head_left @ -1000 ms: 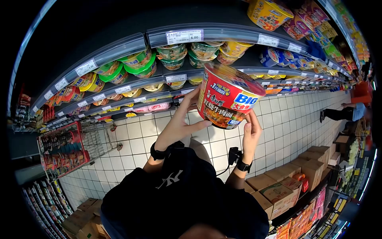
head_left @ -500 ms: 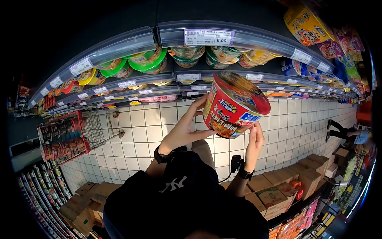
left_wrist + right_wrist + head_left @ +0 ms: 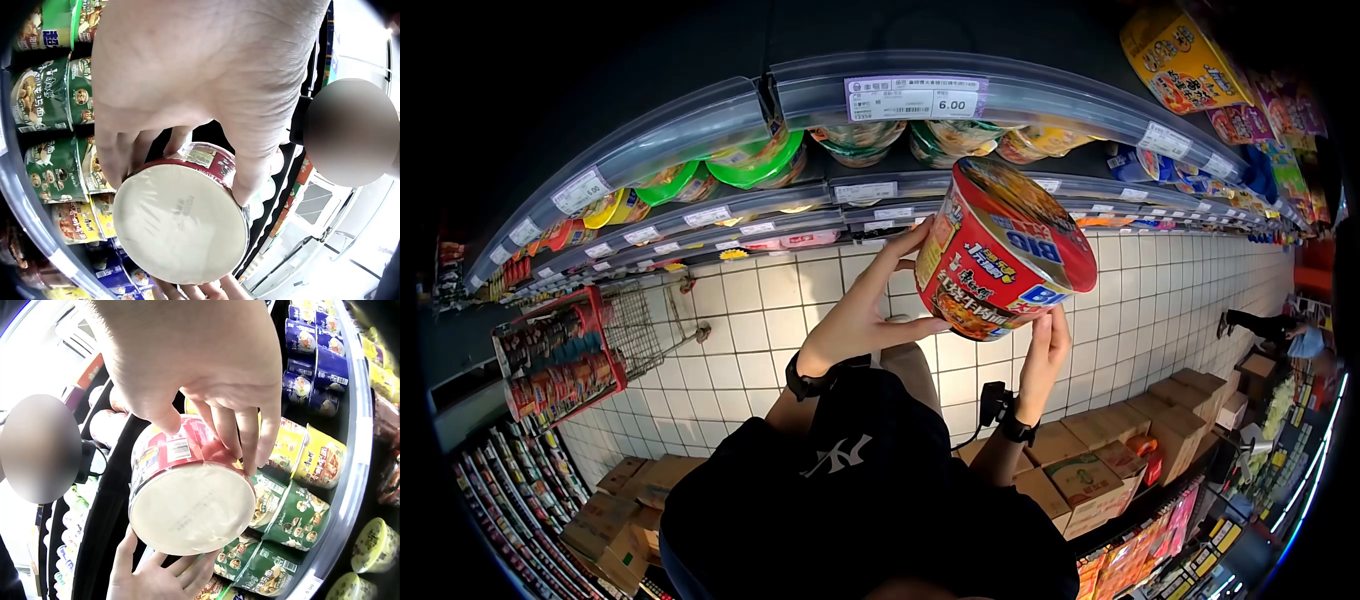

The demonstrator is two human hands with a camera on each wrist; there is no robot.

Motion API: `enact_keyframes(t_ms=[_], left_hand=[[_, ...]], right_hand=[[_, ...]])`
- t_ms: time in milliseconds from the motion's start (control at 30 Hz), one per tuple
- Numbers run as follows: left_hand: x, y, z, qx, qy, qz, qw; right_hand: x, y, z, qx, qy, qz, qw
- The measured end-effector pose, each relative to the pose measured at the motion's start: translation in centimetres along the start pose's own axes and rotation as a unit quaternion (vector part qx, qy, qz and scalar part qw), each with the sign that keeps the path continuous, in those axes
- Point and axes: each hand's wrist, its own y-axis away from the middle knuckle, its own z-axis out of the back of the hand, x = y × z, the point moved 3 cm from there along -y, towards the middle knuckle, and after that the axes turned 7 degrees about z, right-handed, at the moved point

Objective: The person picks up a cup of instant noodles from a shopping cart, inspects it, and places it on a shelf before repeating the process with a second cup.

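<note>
A red instant noodle bowl (image 3: 985, 270) with "BIG" lettering and a picture on its lid is held up before the shelves, tilted in the head view. My left hand (image 3: 862, 322) grips its left side, thumb along the lower front and fingers behind. At the lower right, my right hand (image 3: 1042, 368) holds the opposite side. From the right wrist view, the right thumb lies beside a barcode (image 3: 178, 449) and the fingers spread over the wall. The pale round base (image 3: 181, 225) faces the left wrist camera.
Shelves with price tags (image 3: 917, 99) carry green bowls (image 3: 758, 160) and other noodle cups. To the left stands a red-trimmed shopping cart (image 3: 560, 355) holding packages. Cardboard boxes (image 3: 1090, 480) are stacked at the lower right; a person (image 3: 1265, 328) stands farther down the tiled aisle.
The bowl has shifted right in the head view and tipped so more of its lid shows. Both hands keep their hold on it. The shelf has shifted in view.
</note>
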Motion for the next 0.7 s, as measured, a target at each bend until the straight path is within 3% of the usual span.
enact_keyframes(t_ms=[400,700], left_hand=[[1.0,-1.3,0.2,0.019,-0.008,0.009,1.0],[-1.7,-1.8,0.4,0.047,-0.02,-0.002,0.999]], right_hand=[[-0.1,-0.7,-0.3,-0.034,-0.011,-0.002,0.999],[1.5,-0.8,0.9,-0.048,0.01,0.047,0.998]])
